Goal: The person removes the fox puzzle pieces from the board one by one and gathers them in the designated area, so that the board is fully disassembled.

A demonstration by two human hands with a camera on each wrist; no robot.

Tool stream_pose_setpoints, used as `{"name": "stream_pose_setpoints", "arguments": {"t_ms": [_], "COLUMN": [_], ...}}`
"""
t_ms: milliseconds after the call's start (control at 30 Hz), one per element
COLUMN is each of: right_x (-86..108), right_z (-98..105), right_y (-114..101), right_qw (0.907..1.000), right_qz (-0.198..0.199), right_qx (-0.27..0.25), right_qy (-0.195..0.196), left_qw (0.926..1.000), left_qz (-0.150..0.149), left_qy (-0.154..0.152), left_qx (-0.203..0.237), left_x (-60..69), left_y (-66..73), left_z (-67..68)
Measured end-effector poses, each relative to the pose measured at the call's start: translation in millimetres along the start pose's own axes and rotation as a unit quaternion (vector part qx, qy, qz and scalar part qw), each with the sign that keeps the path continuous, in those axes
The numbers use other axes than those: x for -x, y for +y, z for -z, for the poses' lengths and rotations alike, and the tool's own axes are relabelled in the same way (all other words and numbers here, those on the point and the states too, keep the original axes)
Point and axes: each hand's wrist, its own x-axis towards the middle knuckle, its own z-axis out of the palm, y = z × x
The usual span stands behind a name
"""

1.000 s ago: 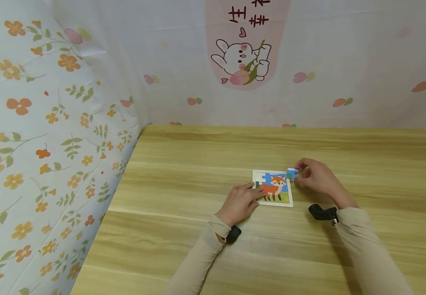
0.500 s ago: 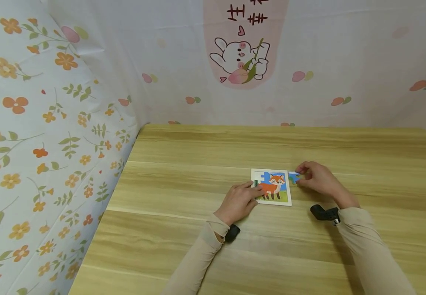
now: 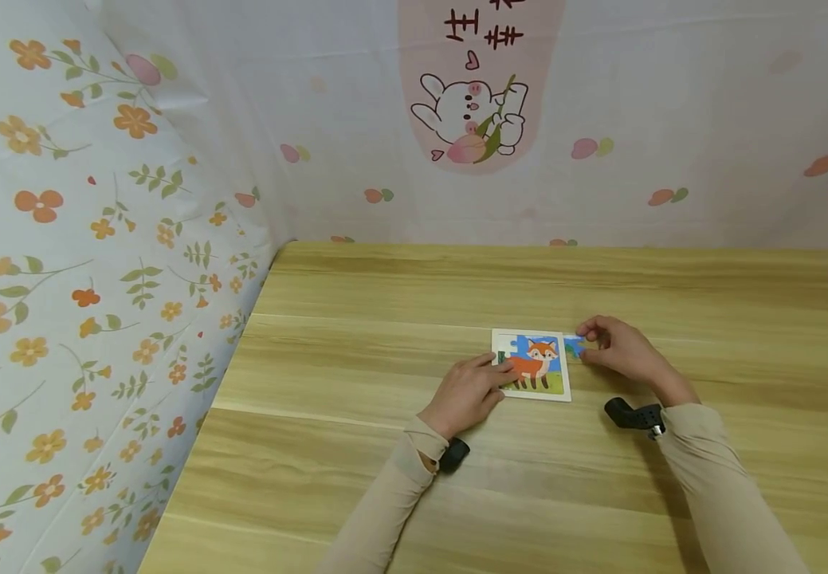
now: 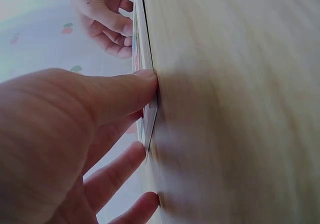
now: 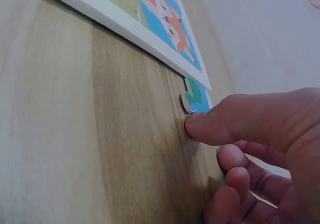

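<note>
A small square jigsaw puzzle with a white frame (image 3: 567,379) lies flat on the table, its picture an orange fox (image 3: 541,368). Bare white shows at its upper left corner. My left hand (image 3: 460,397) rests on the puzzle's left side, with one finger over the picture and the thumb (image 4: 125,91) on the front rim. Just outside the upper right rim is a blue and green puzzle piece (image 5: 199,98), low at the tabletop. My right hand (image 3: 623,351) pinches this piece between thumb and forefinger; the forefinger's contact is hidden in the right wrist view.
The wood-grain table (image 3: 356,335) meets a pale printed cloth (image 3: 356,127) at its back edge. At left hangs a flowered cloth (image 3: 48,319). Black wrist-worn cameras sit on both wrists, the right one (image 3: 629,414) jutting out over the table.
The piece in my right hand has moved slightly right and down, from the frame's upper right corner to flat beside the rim. My left hand stays in place on the puzzle.
</note>
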Motion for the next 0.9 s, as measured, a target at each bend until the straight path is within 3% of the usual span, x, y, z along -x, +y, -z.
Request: {"name": "stream_pose_setpoints", "arguments": {"t_ms": [467, 900], "right_x": [-0.9, -0.2], "right_z": [-2.2, -2.4], "right_y": [-1.5, -5.8], "right_qw": [0.9998, 0.9994], "right_qz": [0.007, -0.033], "right_qx": [0.014, -0.002], "right_qy": [-0.008, -0.011], "left_qw": [0.9998, 0.9998], "left_qz": [0.008, 0.002], "left_qy": [-0.006, -0.005], "left_qx": [0.015, 0.018], "left_x": [0.3, 0.0], "left_y": [-0.2, -2.0], "left_z": [2.2, 1.7]}}
